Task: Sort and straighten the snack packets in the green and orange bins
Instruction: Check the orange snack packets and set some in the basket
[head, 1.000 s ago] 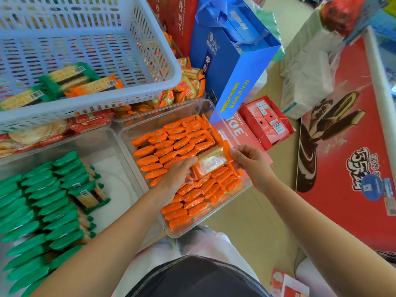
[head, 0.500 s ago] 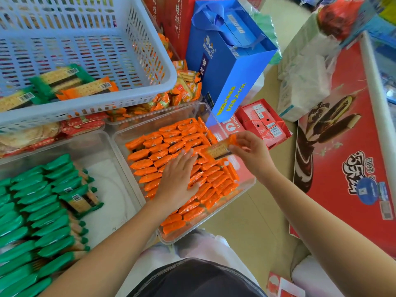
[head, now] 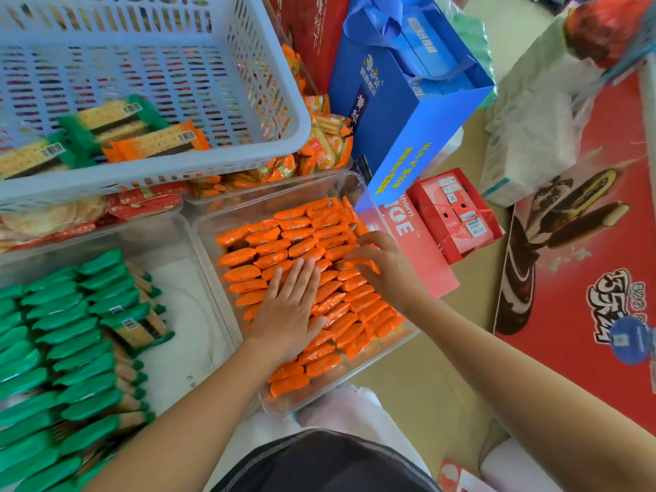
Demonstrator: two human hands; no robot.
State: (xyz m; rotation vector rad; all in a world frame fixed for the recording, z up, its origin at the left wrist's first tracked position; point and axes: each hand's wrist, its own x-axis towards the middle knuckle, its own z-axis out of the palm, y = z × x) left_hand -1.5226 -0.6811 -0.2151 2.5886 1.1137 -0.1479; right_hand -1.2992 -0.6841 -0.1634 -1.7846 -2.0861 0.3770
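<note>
Orange packets [head: 277, 243] stand in rows in the clear bin [head: 269, 202] at your knees, your left hand [head: 287, 310] lying flat with straight fingers on the near rows, so press lightly there while your right hand [head: 387, 268], curled round a loose packet [head: 367, 268], tucks it level into the far-right row.

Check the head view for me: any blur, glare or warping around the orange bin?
Head view: orange packets, left hand and right hand fairly sharp; blue basket and lower green packets smeared; edges bowed by the wide angle; light soft, no harsh glare.
</note>
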